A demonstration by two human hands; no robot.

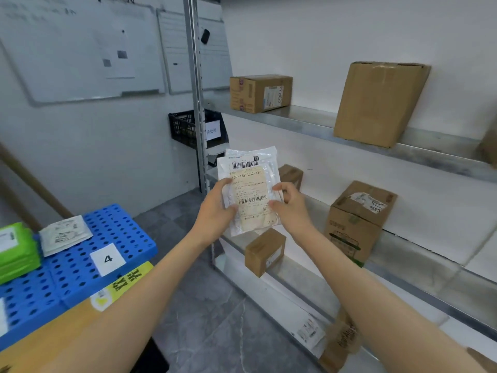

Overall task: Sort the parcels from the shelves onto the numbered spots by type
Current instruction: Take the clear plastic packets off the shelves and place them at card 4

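White parcel [250, 184] in grip of left hand [215, 211] and right hand [291, 208], steel shelves [309, 121] alongside, grey floor [215, 305] below.

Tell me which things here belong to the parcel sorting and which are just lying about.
Job: white plastic mailer bag with label, held in left hand and right hand; brown cardboard boxes on metal shelves; blue perforated platform marked 4; flat white parcel on it.
Lying about: wall whiteboards; small black object hanging beside them.

left forearm [150, 286] and right forearm [363, 278]: bare along the whole visible length, from the lower edge of view to the wrist, tapering toward the wrist. left hand [215, 208] and right hand [290, 208]: bare to the fingertips.
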